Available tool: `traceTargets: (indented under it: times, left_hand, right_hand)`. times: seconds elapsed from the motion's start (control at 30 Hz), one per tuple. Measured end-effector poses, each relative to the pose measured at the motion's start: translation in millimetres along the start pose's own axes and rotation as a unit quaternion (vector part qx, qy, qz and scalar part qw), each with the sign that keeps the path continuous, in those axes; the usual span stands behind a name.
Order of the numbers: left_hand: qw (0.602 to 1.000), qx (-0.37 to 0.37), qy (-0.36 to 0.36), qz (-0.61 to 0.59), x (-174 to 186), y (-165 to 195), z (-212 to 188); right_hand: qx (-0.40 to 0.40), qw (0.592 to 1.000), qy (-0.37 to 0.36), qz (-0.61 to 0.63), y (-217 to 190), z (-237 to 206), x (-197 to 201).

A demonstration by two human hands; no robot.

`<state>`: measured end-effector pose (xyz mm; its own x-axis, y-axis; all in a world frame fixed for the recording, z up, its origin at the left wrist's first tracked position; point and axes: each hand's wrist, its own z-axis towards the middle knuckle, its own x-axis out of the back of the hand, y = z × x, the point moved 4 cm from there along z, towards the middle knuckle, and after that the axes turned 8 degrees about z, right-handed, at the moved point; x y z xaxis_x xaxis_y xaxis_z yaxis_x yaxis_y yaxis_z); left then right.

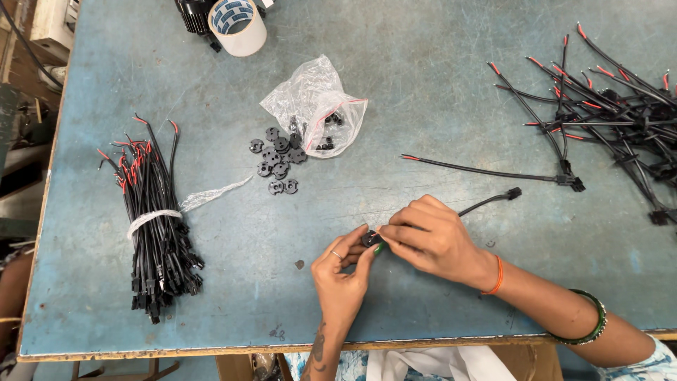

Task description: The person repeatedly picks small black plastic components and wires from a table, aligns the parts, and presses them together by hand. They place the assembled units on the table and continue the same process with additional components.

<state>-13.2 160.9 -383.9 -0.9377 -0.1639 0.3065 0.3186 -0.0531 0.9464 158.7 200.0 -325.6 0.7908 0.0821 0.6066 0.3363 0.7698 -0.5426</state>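
Note:
My left hand [343,271] and my right hand [430,236] meet near the front middle of the blue table [211,268]. Between their fingertips they pinch a small black round part [371,238]. A black cable [486,201] with a black connector at its far end runs out from under my right hand toward the upper right. A ring is on my left hand; an orange band and a green bangle are on my right arm.
Several black round parts [276,159] lie beside a clear plastic bag [317,106]. A tied bundle of black cables [151,226] lies left. Loose cables [613,106] pile at the right; one single cable [493,173] lies between. A tape roll [238,25] sits at the back.

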Motion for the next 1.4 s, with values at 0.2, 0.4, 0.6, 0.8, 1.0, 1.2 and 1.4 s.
traceTargets:
  times: [0.2,0.4,0.6,0.8,1.0,1.2,1.4]
  left_hand:
    - [0.999,-0.021,0.011,0.022,1.1,0.3,-1.6]
    - [1.000,-0.015,0.003,0.019,0.3,0.3,-3.5]
    - [0.998,-0.040,0.010,0.042,0.3,2.9,-4.0]
    - [0.989,-0.104,0.035,0.100,-0.2,9.4,-7.6]
    - [0.967,-0.156,0.078,0.183,0.7,17.3,-11.6]
    - [0.979,-0.134,0.057,0.141,2.4,19.0,-9.5]
    - [0.992,-0.105,0.023,0.063,2.4,14.8,-7.7]
  right_hand:
    - [0.046,0.998,-0.010,-0.037,-7.1,0.5,-0.1]
    - [0.069,0.996,-0.015,-0.055,-13.1,-0.7,-1.1]
    - [0.062,0.997,-0.006,-0.053,-13.0,-0.8,-0.1]
    - [0.067,0.995,-0.029,-0.061,-14.5,-2.2,-3.9]
    - [0.020,0.999,-0.044,-0.017,-10.1,-3.4,-5.2]
    - [-0.040,0.998,-0.026,0.035,-4.8,-4.9,-7.3]
    - [-0.040,0.998,-0.017,0.038,-3.7,-6.4,-9.5]
